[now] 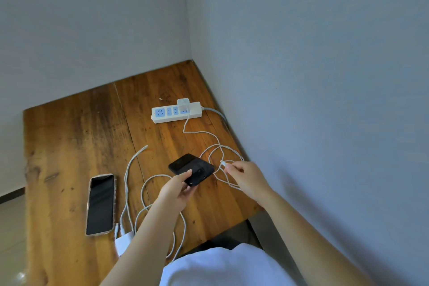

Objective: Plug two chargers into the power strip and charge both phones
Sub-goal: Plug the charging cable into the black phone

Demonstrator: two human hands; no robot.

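A white power strip (pixel 176 112) with blue sockets lies near the table's far right corner. One white charger (pixel 183 104) is plugged into it, and its cable (pixel 209 139) loops down to my right hand (pixel 248 179), which pinches the cable's plug end (pixel 223 163). My left hand (pixel 177 189) holds a black phone (pixel 191 168) lifted off the table, its end pointing toward the plug. A second phone (pixel 100 204) with a pale case lies face up at the left. A second white charger (pixel 123 242) lies unplugged near the front edge, partly behind my left forearm, with its cable (pixel 130 167) coiled on the table.
The wooden table (pixel 69 137) stands in a corner, with grey walls behind it and along its right side. The power strip's grey cord (pixel 218 114) runs off to the right wall. Tiled floor shows at the left.
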